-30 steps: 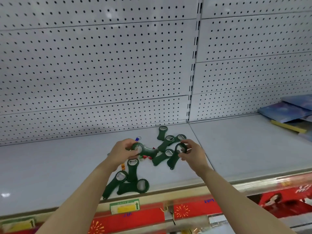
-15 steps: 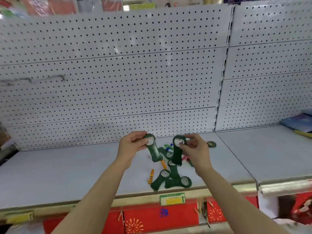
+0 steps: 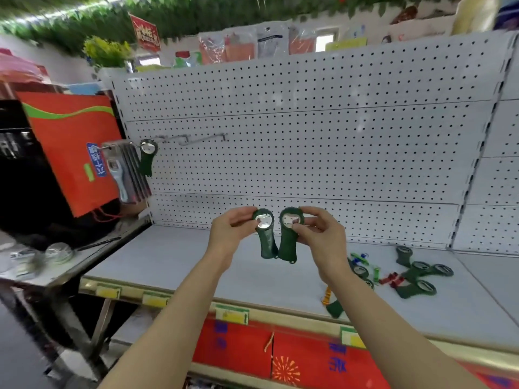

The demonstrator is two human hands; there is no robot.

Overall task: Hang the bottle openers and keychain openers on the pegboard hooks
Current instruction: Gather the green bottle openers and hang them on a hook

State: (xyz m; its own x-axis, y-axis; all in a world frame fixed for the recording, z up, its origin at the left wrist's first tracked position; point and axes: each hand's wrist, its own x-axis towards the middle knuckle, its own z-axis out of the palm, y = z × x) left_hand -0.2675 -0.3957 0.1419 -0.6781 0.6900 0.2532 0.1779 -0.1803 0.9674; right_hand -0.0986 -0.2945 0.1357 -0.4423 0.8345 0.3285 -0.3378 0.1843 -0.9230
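Observation:
My left hand (image 3: 231,231) pinches the round head of a dark green bottle opener (image 3: 265,236), which hangs handle down. Beside it my right hand (image 3: 320,234) pinches the head of a second green opener (image 3: 288,240), and the two handles almost touch. Both are held above the grey shelf (image 3: 174,265), in front of the white pegboard (image 3: 309,153). One green opener (image 3: 147,158) hangs on a hook at the pegboard's left edge. Two bare hooks (image 3: 196,138) stick out to its right. Several green openers (image 3: 415,276) and small coloured keychain openers (image 3: 375,272) lie on the shelf at the right.
Carded packages (image 3: 123,169) hang on a hook at the far left, next to a red bag (image 3: 70,147). A side table with glassware (image 3: 42,259) stands at the left. The shelf's front rail carries yellow price tags (image 3: 230,314).
Both hands lifted an opener each off the pile and raised them. My view swung up and left, so the pile now lies at the right and the hooks have come into sight.

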